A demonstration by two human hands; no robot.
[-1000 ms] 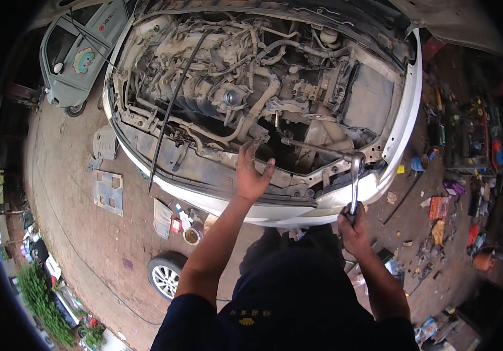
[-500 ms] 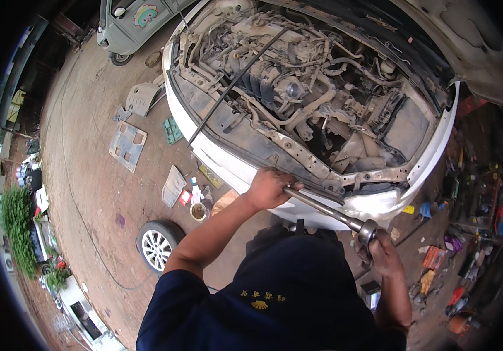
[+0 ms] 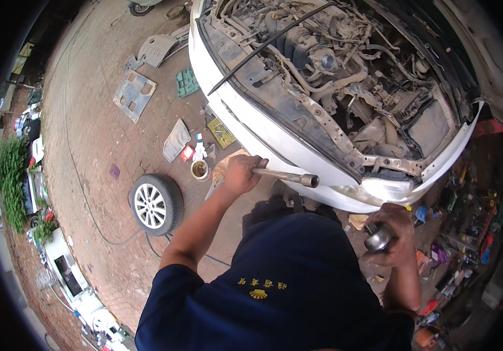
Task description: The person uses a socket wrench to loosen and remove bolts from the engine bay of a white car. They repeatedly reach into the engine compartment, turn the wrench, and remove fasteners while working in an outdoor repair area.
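Got left hand (image 3: 244, 174) closed round one end of a steel bar (image 3: 283, 175). Holding bar out in front of body, hollow socket-like end pointing toward the right hand (image 3: 393, 231), seen against white car bumper (image 3: 298, 155). Can't tell from this angle whether touching it.

Got right hand clenched round a ratchet (image 3: 378, 237), with round shiny head showing at the left side of the fist. Can't make out the handle, mostly hidden by hand. Holding bar and ratchet well apart, one per hand, both clear of engine bay (image 3: 345, 76).

Wearing dark blue shirt (image 3: 263, 310), standing right at car front. Can see headlight (image 3: 387, 187) just beyond right hand, plus thin black rod (image 3: 256, 55) slanting across the bay's front edge.

On brick paving (image 3: 111, 199) to the left, see loose wheel (image 3: 155, 205) lying flat, spoked side up. Near it, see round container (image 3: 200, 178), small red box (image 3: 188, 152) and curved grey panel (image 3: 176, 140). Further up, see yellow tray (image 3: 226, 140) beside bumper, green tray (image 3: 187, 83), and flat grey plate (image 3: 135, 96) with cutouts. Off to far right, see mixed clutter, too blurred to sort
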